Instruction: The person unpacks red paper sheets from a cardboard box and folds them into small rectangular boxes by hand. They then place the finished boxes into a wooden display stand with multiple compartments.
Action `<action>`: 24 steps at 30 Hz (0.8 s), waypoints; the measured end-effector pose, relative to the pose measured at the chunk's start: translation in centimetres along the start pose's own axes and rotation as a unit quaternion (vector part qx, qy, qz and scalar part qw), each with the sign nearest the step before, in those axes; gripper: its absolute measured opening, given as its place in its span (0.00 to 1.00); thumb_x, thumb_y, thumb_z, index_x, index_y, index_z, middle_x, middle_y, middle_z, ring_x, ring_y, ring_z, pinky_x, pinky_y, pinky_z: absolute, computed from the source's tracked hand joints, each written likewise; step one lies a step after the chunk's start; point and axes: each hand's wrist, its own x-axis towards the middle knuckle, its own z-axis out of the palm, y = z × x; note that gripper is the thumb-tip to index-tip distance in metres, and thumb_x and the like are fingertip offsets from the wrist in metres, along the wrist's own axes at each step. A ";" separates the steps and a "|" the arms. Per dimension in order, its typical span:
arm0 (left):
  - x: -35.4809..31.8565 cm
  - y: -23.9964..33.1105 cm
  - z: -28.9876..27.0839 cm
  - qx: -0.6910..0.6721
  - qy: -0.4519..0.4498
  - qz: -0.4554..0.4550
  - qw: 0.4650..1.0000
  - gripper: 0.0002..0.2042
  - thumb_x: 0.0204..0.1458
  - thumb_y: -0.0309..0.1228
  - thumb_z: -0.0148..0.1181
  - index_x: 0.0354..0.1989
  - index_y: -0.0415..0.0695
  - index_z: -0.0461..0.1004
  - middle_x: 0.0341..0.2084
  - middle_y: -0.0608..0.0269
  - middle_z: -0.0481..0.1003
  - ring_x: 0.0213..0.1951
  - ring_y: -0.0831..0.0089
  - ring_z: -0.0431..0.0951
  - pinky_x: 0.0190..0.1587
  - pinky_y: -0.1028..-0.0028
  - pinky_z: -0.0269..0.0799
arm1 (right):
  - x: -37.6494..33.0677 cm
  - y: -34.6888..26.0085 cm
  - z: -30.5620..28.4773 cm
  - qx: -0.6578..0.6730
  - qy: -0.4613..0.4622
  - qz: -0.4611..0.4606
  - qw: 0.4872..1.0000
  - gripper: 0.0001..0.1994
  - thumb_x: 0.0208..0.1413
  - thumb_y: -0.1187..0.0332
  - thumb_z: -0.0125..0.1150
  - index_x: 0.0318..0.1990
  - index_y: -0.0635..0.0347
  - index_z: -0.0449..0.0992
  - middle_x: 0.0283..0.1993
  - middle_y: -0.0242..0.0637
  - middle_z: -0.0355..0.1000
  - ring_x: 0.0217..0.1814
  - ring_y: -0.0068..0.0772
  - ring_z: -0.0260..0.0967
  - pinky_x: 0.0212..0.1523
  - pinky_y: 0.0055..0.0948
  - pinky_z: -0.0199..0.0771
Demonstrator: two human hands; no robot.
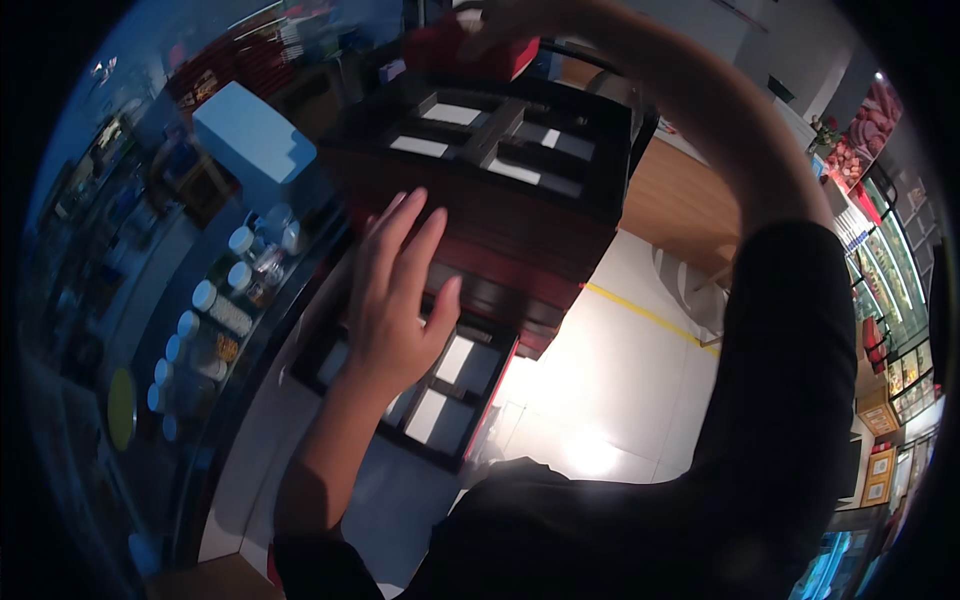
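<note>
Against the side of a tall stack of dark red boxes [480,220] is my left hand [400,310], its fingers stretched out and the thumb apart. The top box has a black frame with white-bottomed compartments. My right arm arches over to the far side, where my right hand [500,25] has its fingers bent over a bright red box [470,52]; the picture's edge and blur hide part of this grip. Lower down, partly behind my left wrist, is another black divided tray [440,415] with white compartments.
White-lidded jars [215,305] line a dark counter on the left, with a pale box [255,130] behind them. A wooden tabletop [680,195] stands at right. The pale floor [600,400] bears a yellow line. Lit display shelves [885,290] stand at far right.
</note>
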 end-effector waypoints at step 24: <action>5.9 -2.7 7.3 0.024 0.019 0.022 0.999 0.14 0.52 0.31 0.57 0.47 0.43 0.69 0.46 0.56 0.66 0.57 0.57 0.63 0.61 0.43 0.47 | 6.9 5.5 11.6 0.094 -0.112 -0.035 0.989 0.44 0.41 0.43 0.65 0.64 0.53 0.56 0.60 0.45 0.62 0.60 0.43 0.63 0.59 0.38 0.66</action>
